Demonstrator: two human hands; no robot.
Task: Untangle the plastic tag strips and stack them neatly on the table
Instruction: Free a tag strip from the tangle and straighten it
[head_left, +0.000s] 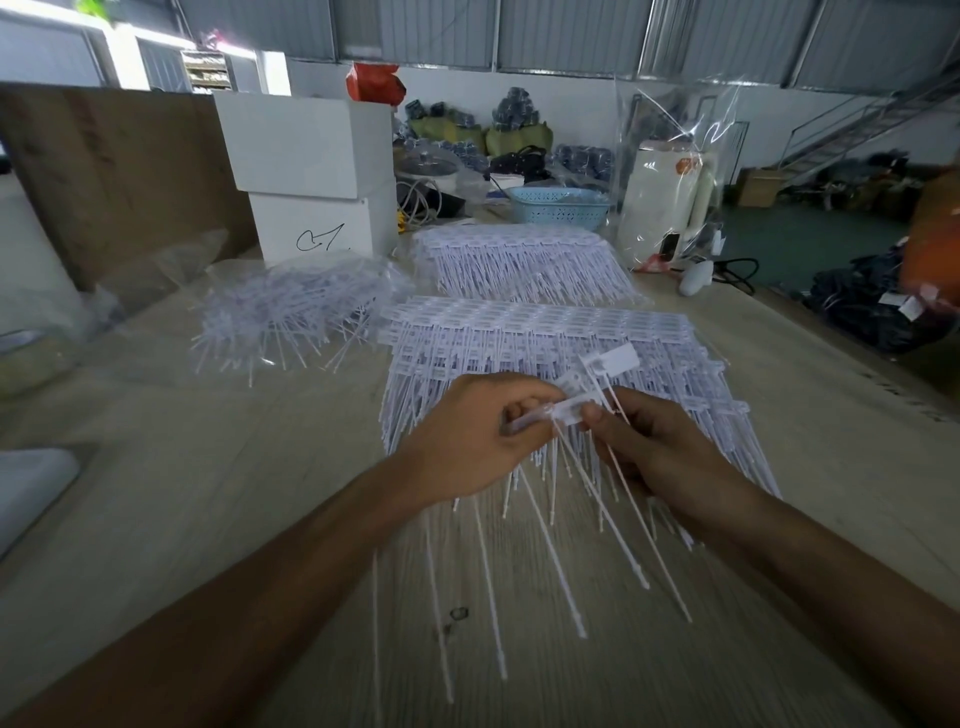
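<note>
A tangled heap of tag strips (301, 317) is lying in clear plastic on the bench (218, 467), far left. Your left hand (467, 441) is pinching one end of a held strip (566, 410), its tails hanging down; your right hand (660, 452) is pinching the other end. Beyond your hands, two neat stacks (545, 332) are sitting, one farther off.

blur: we are seeing the tangled tag pile (296, 317) smeared near the tabletop's far left edge | hidden: our left hand (467, 441) is covering part of the held strip (558, 410) | cut off: an orange shape (935, 234) is running off frame at right | print on stacked tags (519, 322): too small to read
</note>
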